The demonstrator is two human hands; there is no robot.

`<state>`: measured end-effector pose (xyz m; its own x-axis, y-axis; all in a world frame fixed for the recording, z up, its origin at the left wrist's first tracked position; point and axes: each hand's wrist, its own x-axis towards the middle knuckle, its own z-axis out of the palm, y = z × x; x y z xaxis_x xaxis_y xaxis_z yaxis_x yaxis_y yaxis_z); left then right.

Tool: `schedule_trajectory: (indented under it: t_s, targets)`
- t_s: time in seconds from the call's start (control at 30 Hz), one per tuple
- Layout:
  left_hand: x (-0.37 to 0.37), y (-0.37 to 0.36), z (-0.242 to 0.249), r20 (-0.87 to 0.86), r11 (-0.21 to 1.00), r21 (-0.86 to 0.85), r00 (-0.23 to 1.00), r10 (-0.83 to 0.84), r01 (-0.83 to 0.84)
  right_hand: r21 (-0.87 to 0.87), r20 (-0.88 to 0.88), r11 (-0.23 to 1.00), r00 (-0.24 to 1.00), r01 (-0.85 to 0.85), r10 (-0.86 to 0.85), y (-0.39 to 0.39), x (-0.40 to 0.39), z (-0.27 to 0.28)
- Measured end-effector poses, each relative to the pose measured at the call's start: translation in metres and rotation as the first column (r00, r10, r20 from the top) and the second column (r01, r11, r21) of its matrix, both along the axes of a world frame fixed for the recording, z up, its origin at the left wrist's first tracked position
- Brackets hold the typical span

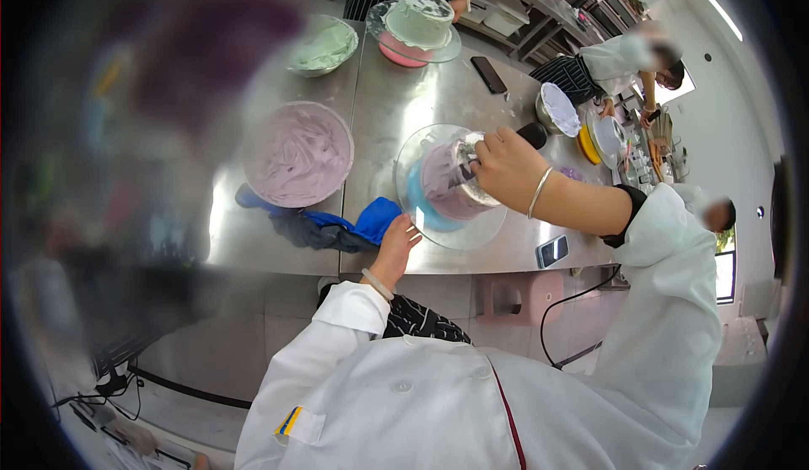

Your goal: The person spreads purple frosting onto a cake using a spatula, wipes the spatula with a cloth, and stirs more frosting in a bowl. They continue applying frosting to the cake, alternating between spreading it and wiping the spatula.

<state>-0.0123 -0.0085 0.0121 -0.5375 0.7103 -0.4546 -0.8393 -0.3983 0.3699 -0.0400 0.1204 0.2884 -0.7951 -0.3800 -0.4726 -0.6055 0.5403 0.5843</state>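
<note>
A cake (440, 185) coated in pale purple cream stands on a clear round turntable (484, 232) with a blue base. My right hand (510, 169) is closed around a palette knife, its black handle (533, 135) jutting out beyond the fingers. The blade, partly hidden by that hand, lies against the cake's top and near side. At the turntable's near left rim is my left hand (393, 252), its fingers bent with the rim at their tips. Beside it lies a blue and dark grey cloth (375, 221).
Left of the cake sits a bowl of purple cream (301, 154); behind it, a bowl of green cream (323, 46). A green-coated cake (419, 20) occupies another turntable. Phones (489, 75) (553, 252) lie on the steel table (383, 107). Other people work along the far side and right.
</note>
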Motion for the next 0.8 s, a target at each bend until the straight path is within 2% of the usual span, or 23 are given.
schedule_trajectory:
  t_s: [0.07, 0.1, 0.2, 0.27, 0.37, 0.43, 0.57, 0.63, 0.8]
  targets:
    - [-0.001, 0.000, 0.002, 0.017, 1.000, -0.006, 1.000, 0.006, -0.006, 0.008, -0.058, 1.000, 0.998, 0.024, -0.023, 0.006, -0.003, 0.005]
    - [0.001, 0.000, 0.003, 0.032, 1.000, -0.012, 0.999, 0.013, -0.012, 0.008, -0.057, 1.000, 0.998, 0.025, -0.025, 0.007, -0.001, 0.013]
    - [0.002, 0.001, 0.001, 0.017, 1.000, -0.012, 1.000, 0.003, -0.003, 0.054, 0.021, 0.985, 0.986, 0.167, -0.168, 0.002, 0.003, 0.051]
    - [0.004, 0.002, -0.003, -0.003, 1.000, -0.005, 1.000, 0.005, -0.005, 0.057, -0.029, 0.981, 0.982, 0.186, -0.185, 0.001, 0.002, 0.058]
    - [0.010, 0.003, -0.014, -0.043, 1.000, -0.015, 0.999, 0.007, -0.007, -0.010, -0.141, 0.978, 0.968, 0.207, -0.206, 0.015, -0.002, 0.034]
    - [0.012, 0.004, -0.017, -0.062, 0.999, -0.031, 0.998, 0.008, -0.010, 0.062, -0.032, 0.927, 0.929, 0.370, -0.368, 0.013, -0.010, 0.015]
    - [0.010, -0.002, 0.001, -0.008, 0.997, -0.074, 1.000, -0.021, 0.021, 0.053, 0.014, 0.941, 0.942, 0.333, -0.335, 0.013, -0.009, 0.001]
    - [0.008, -0.003, 0.006, 0.023, 0.996, -0.078, 0.999, -0.038, 0.040, 0.070, 0.087, 0.969, 0.966, 0.239, -0.244, 0.008, -0.002, 0.012]
    - [0.006, -0.001, 0.005, 0.010, 0.999, -0.035, 0.999, -0.036, 0.036, 0.095, 0.051, 0.970, 0.972, 0.226, -0.231, 0.004, 0.015, 0.043]
